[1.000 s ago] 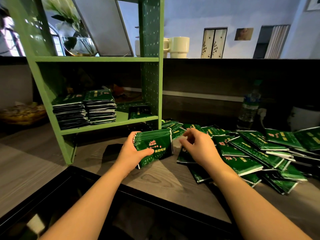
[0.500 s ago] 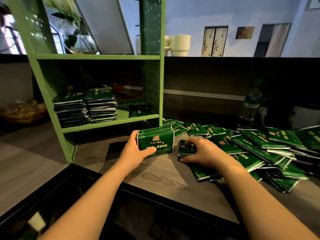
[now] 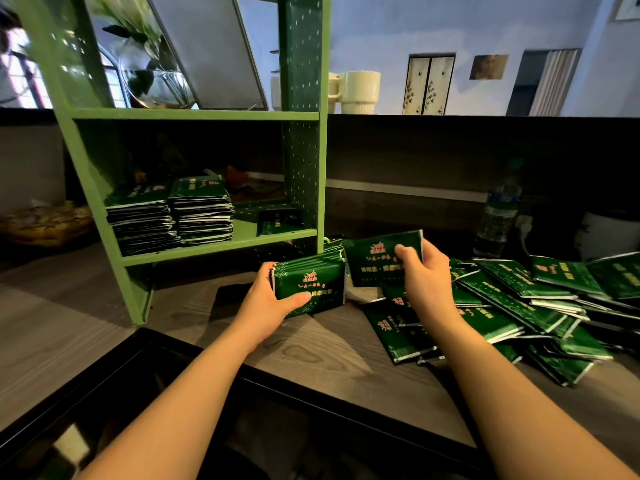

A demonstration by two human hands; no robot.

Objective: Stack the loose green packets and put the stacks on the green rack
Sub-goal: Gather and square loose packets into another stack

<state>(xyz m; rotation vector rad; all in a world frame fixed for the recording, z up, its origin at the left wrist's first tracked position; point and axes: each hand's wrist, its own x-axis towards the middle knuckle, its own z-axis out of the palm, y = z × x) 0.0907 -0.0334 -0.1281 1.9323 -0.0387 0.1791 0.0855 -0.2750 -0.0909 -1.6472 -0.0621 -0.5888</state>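
My left hand (image 3: 268, 301) grips a stack of green packets (image 3: 311, 284) standing on edge on the wooden counter, just right of the green rack (image 3: 194, 116). My right hand (image 3: 427, 275) pinches a single green packet (image 3: 375, 259), lifted off the counter and held beside the stack. A loose pile of green packets (image 3: 519, 306) spreads over the counter to the right. On the rack's lower shelf (image 3: 242, 244) stand two tall packet stacks (image 3: 173, 213) and a short one (image 3: 278, 220).
A water bottle (image 3: 498, 213) and a white container (image 3: 609, 233) stand behind the pile against the dark back wall. White mugs (image 3: 356, 91) sit on the ledge above. A black glass surface (image 3: 173, 410) lies in front of the counter. A yellow bag (image 3: 41, 223) lies far left.
My right hand picked one packet from the pile and lifted it up toward the stack. My left hand kept holding the stack in place.
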